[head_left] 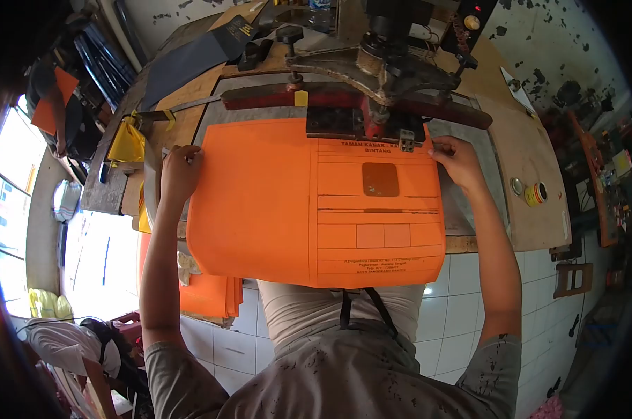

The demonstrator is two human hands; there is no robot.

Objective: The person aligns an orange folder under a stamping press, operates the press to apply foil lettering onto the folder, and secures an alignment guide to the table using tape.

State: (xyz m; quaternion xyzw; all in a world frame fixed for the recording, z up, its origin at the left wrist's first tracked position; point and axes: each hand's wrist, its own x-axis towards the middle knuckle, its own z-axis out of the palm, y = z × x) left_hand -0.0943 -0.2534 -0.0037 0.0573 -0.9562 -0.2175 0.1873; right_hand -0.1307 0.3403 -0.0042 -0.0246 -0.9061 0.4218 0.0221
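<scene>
A large orange printed sheet [253, 195] lies under the dark press head [337, 124] and hangs over the table's front edge toward me. Black text, ruled lines and a brown square mark its right half. My left hand [182, 171] is closed at the sheet's upper left edge, its fingertips partly hidden. At the upper right edge, my right hand [459, 162] pinches the sheet between thumb and fingers. The press head covers part of the sheet's top edge, between my hands.
A red press bar [260, 96] crosses above the sheet. Yellow material [127, 140] hangs at the left, and a small jar [536, 194] stands at the right. More orange sheets [211, 297] are stacked below the table's left side. Other people [71, 349] are at the left.
</scene>
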